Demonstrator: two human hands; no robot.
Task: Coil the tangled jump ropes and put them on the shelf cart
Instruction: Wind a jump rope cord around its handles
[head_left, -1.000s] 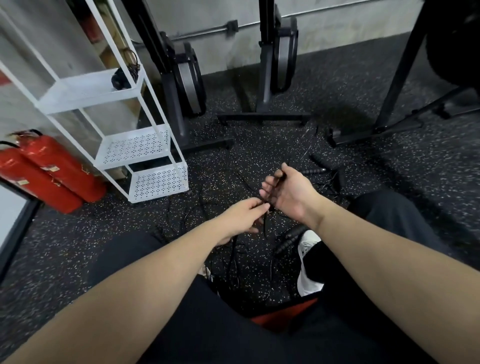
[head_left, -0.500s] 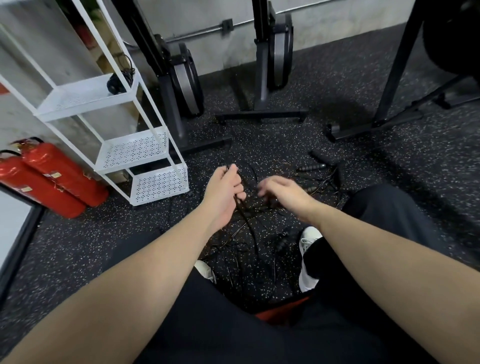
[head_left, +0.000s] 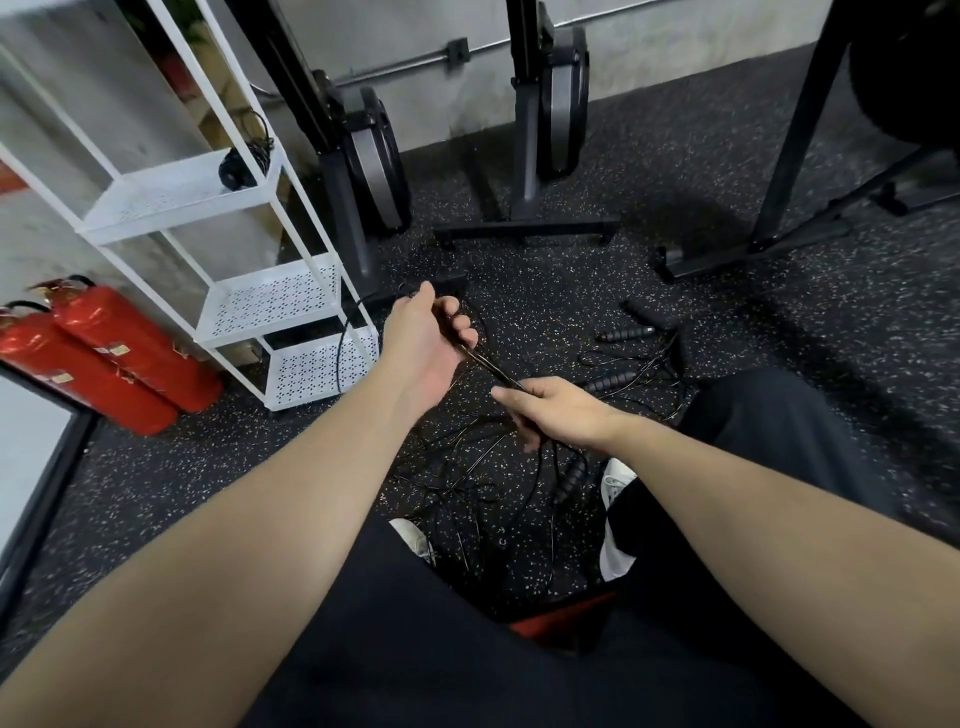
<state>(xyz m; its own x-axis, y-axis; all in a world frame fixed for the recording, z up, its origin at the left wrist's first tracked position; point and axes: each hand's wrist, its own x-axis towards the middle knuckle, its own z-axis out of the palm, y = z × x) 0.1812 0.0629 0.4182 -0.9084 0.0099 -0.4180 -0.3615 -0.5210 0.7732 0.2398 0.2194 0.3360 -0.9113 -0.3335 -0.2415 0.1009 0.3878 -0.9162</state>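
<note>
Above the floor tangle (head_left: 488, 483), both hands clamp one jump rope (head_left: 491, 366): left hand (head_left: 431, 343) curled round gathered loops, right hand (head_left: 550, 410) pinching the taut strand. Feed even loops leftward, then reach the shelf cart (head_left: 270, 301) nearby.

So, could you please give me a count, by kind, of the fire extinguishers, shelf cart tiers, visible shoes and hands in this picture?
Red fire extinguishers: 2
White shelf cart tiers: 3
White shoes: 2
Hands: 2, left hand and right hand, both gripping a stretch of jump rope
Total: 9
</note>
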